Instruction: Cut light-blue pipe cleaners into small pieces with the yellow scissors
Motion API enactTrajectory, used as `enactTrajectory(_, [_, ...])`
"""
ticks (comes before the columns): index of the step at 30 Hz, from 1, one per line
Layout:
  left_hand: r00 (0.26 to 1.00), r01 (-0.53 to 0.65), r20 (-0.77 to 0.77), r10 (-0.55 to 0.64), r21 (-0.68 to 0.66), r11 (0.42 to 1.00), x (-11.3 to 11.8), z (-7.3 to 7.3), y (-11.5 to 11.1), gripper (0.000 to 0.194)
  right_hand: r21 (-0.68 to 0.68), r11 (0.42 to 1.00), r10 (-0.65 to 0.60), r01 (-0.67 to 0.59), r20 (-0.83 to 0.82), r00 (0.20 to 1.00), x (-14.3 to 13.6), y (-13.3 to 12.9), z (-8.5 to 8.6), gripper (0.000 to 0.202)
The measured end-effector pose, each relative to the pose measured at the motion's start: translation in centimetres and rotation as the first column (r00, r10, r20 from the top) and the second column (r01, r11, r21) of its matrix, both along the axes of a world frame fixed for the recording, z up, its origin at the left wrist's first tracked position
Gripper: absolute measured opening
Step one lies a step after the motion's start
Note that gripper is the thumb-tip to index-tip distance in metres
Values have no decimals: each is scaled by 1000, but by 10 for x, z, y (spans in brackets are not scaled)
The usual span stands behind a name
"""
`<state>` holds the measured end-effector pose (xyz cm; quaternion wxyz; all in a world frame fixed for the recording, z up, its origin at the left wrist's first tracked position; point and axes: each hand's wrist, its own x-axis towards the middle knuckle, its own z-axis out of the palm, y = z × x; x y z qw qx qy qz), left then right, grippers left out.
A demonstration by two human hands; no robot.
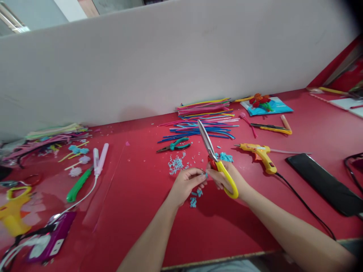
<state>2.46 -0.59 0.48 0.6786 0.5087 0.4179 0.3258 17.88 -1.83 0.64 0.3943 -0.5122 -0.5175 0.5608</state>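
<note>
Background: pale partition (141,68) right across behind the table, beyond the grip; room wall and a bright strip show over its top, far left.
Table: red top (136,211), glossy, scraps about, front edge nearer the wearer than the grip.
Left hand (187,183): narrow pinch, thumb and finger on small blue piece (206,175).
Right hand (227,175): wrapped round scissors (208,141), yellow handle, blades pointing up and away; fingertips right beside the blue piece, contact cannot tell.
Blue piece: between the 2 hands, above the table, mostly covered by fingers.
Blue bits: fluffy clippings (176,163) just beyond left hand; short cut pieces (193,202) under the grip, wearer's side; blue heap (225,157) just beyond right hand.
Pliers (178,144): teal handles, beyond the grip, slightly left, lying flat.
Fuzzy sticks (203,109): pink, blue, yellow, farther beyond the grip, near partition.
Right of grip: yellow glue gun (263,155) on its side, black flat case (323,181) farther right; farther back, packet (280,105) with red-orange flower (259,100) on top.
Left of grip, well apart: green-handled tool (81,185), pink tool (100,158) with white cord, purple power strip (61,234).
</note>
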Motion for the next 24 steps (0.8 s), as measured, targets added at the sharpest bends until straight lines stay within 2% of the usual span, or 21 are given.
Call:
enactTrajectory(4, [998,-57,-17,58,66,996,1,-4,2,16,7,1000,12,-12,69,998,1,0,-1,9])
enactTrajectory(8, [996,-81,-38,81,17,997,5,-8,1,14,5,1000,18,-19,162,987,0,1,-1,11])
enactTrajectory(12, [991,-136,-14,136,12,991,3,-8,1,13,112,993,-9,-27,310,951,3,3,-2,20])
enactTrajectory(15, [949,-306,79,305,-7,952,-2,-6,6,15,218,972,-42,-92,545,837,7,3,-2,27])
enactTrajectory(18, [869,-461,190,457,-29,887,-8,-4,12,16,226,955,-59,-190,777,627,8,1,-3,32])
enactTrajectory(21, [821,-527,244,516,-25,850,-13,-2,15,14,195,944,-43,-264,870,491,4,-3,-5,36])
enactTrajectory(24, [798,-556,282,533,2,831,-15,-2,16,11,189,935,-45,-300,902,430,0,-5,-9,39])
